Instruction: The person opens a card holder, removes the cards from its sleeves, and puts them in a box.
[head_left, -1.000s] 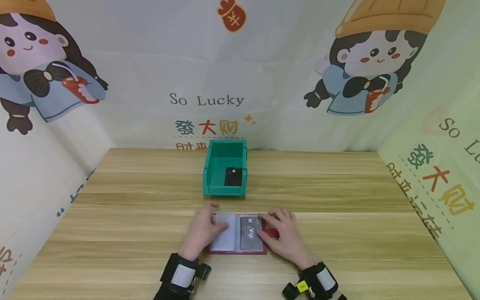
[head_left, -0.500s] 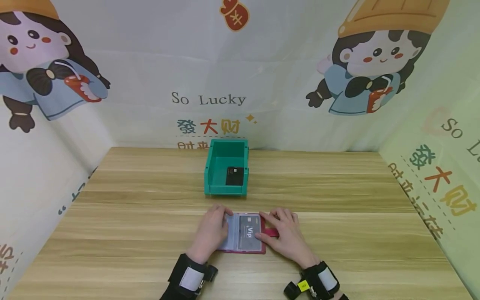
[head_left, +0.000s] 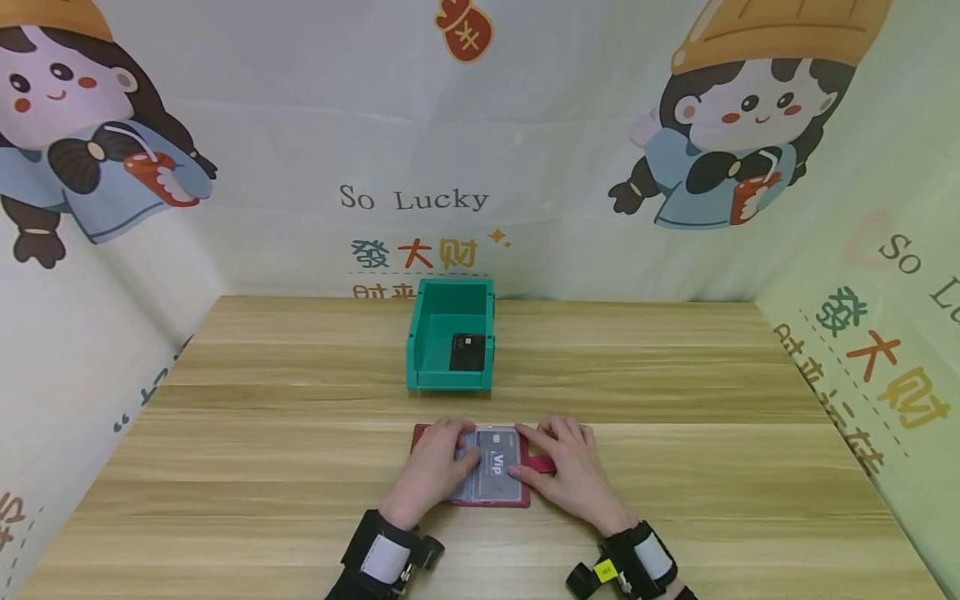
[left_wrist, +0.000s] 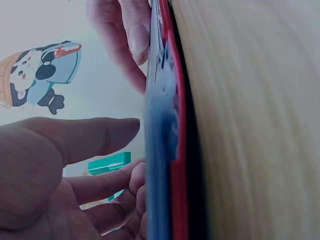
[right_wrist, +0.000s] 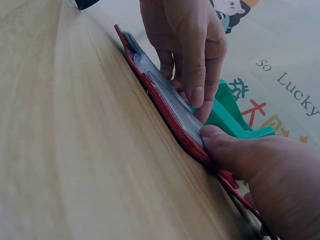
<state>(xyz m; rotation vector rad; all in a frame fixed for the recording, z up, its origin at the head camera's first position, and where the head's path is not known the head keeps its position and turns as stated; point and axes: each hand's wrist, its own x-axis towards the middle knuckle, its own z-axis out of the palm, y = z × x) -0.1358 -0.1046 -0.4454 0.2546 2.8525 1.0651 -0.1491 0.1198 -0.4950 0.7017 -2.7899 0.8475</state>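
A red card holder [head_left: 524, 492] lies spread on the table with its clear plastic sleeves [head_left: 462, 488] facing up. On its right side a grey card [head_left: 491, 462] marked "VIP" shows through a sleeve. My left hand [head_left: 433, 467] lies over the left side, fingers loosely bent and touching the sleeves; in the left wrist view its thumb stands just off them. At the right edge, my right hand [head_left: 566, 473] holds the holder down, thumb on the sleeve and index finger at the far corner. A red strap [head_left: 542, 464] sticks out beneath that hand.
Beyond the holder stands a green bin [head_left: 450, 379] with a black card [head_left: 467, 352] in it. The wooden table [head_left: 675, 392] is bordered by a printed cloth backdrop [head_left: 558, 192] at the back and sides.
My left hand has swung from the left edge toward the holder's middle, bringing sleeves over and baring the red cover's far left corner. The right hand stays at the right edge.
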